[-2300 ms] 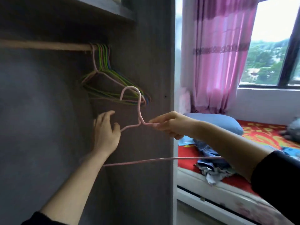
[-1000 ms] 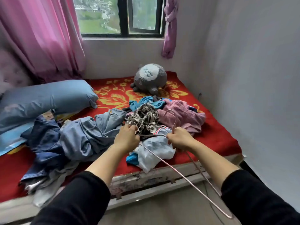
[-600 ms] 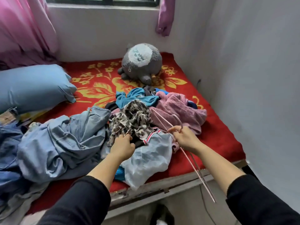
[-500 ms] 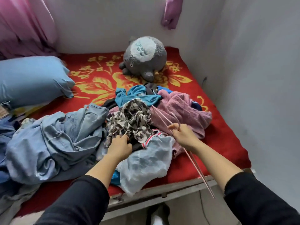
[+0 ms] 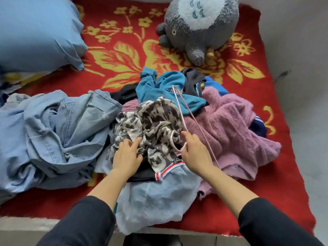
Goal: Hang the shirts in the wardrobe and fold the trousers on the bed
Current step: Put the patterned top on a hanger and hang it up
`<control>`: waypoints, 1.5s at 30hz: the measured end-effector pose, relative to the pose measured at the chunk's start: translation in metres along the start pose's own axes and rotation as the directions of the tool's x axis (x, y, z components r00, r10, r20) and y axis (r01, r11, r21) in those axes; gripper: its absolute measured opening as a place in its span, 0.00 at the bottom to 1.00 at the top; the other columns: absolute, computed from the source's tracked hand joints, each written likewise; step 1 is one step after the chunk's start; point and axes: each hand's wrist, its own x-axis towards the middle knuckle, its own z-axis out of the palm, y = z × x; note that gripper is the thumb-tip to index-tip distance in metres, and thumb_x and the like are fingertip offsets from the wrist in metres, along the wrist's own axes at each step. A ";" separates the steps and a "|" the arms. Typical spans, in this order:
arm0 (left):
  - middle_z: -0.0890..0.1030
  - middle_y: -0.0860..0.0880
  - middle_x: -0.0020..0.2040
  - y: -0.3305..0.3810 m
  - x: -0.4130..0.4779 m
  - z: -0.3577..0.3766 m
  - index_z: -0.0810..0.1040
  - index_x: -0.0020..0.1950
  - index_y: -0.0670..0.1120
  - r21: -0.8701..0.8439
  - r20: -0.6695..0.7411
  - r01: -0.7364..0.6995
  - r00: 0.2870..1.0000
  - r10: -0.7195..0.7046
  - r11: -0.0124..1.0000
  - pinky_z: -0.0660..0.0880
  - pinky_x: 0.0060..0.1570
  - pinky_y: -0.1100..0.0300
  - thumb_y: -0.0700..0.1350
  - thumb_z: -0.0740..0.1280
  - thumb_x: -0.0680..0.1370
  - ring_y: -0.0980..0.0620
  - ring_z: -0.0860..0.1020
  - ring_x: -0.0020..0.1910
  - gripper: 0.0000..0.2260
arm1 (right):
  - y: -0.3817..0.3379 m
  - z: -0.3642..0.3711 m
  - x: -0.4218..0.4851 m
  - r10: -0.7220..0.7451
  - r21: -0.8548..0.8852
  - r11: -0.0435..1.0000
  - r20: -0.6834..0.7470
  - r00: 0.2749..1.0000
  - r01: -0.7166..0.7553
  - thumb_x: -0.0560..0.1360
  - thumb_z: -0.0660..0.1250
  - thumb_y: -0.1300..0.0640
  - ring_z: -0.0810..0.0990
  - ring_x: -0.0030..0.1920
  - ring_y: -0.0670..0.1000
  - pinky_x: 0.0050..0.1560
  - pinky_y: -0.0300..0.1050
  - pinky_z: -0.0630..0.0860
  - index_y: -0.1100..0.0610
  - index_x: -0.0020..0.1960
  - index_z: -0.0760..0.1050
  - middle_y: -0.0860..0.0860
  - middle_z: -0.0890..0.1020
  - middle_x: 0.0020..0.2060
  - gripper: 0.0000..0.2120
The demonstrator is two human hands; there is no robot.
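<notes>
A heap of clothes lies on the red flowered bed point(image 5: 276, 201). On top sits a crumpled cream-and-brown patterned shirt point(image 5: 156, 119). My left hand point(image 5: 126, 156) grips a fold of it at its near edge. My right hand point(image 5: 194, 152) holds a thin pink wire hanger point(image 5: 179, 103) by its neck; the hook curls left against the shirt and the frame stretches away over the heap. Around it lie light blue denim trousers point(image 5: 53, 132), a teal top point(image 5: 165, 87), a pink knit sweater point(image 5: 230, 125) and a pale blue garment point(image 5: 156, 197).
A grey plush toy point(image 5: 198, 27) sits at the far side of the bed. A blue pillow point(image 5: 35, 32) lies at the far left. A grey wall point(image 5: 305, 86) runs along the bed's right side. The bed's front edge is just below my forearms.
I turned from the wardrobe to the bed with the pink hanger. Since then I leaned in over the heap; the hanger swung up over the clothes and my left hand took hold of the patterned shirt.
</notes>
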 end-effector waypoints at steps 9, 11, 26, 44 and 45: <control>0.80 0.48 0.40 0.002 0.017 0.025 0.80 0.43 0.46 -0.206 0.216 0.071 0.976 -0.026 0.976 0.69 0.36 0.57 0.39 0.61 0.77 0.47 0.77 0.43 0.08 | 0.031 0.034 0.010 0.010 0.008 1.000 0.182 0.983 -0.012 0.75 0.60 0.64 0.77 0.50 0.59 0.50 0.55 0.74 0.50 0.71 0.65 0.53 0.72 0.53 0.26; 0.79 0.52 0.35 -0.003 0.010 0.006 0.81 0.39 0.48 -0.461 0.286 0.137 0.958 0.000 0.877 0.68 0.36 0.59 0.40 0.64 0.76 0.53 0.76 0.37 0.08 | 0.032 0.032 0.011 0.013 0.023 1.000 0.195 0.981 -0.018 0.75 0.61 0.62 0.77 0.51 0.58 0.51 0.53 0.73 0.50 0.71 0.66 0.52 0.72 0.52 0.25; 0.80 0.39 0.51 -0.008 -0.044 -0.162 0.77 0.58 0.33 -0.878 0.460 0.476 0.813 0.357 0.048 0.79 0.47 0.55 0.43 0.68 0.66 0.44 0.80 0.47 0.23 | -0.060 0.009 -0.001 -0.064 0.517 0.855 0.163 0.985 -0.030 0.75 0.70 0.57 0.73 0.32 0.37 0.38 0.34 0.69 0.59 0.51 0.82 0.49 0.79 0.34 0.08; 0.76 0.53 0.33 0.000 -0.083 -0.351 0.78 0.37 0.49 -0.783 0.070 -0.163 0.936 0.346 0.600 0.72 0.28 0.67 0.46 0.76 0.67 0.57 0.74 0.30 0.08 | -0.162 -0.159 -0.014 -0.200 0.685 0.705 -0.055 0.978 0.183 0.76 0.67 0.59 0.59 0.20 0.40 0.22 0.34 0.57 0.53 0.30 0.63 0.42 0.63 0.20 0.19; 0.76 0.53 0.33 -0.003 -0.082 -0.357 0.77 0.38 0.46 -0.671 0.035 -0.208 0.950 0.311 0.712 0.72 0.30 0.67 0.41 0.76 0.66 0.56 0.73 0.32 0.08 | -0.168 -0.176 -0.012 -0.188 0.639 0.733 -0.136 0.973 0.231 0.75 0.67 0.59 0.58 0.20 0.41 0.23 0.36 0.57 0.53 0.29 0.62 0.42 0.62 0.20 0.19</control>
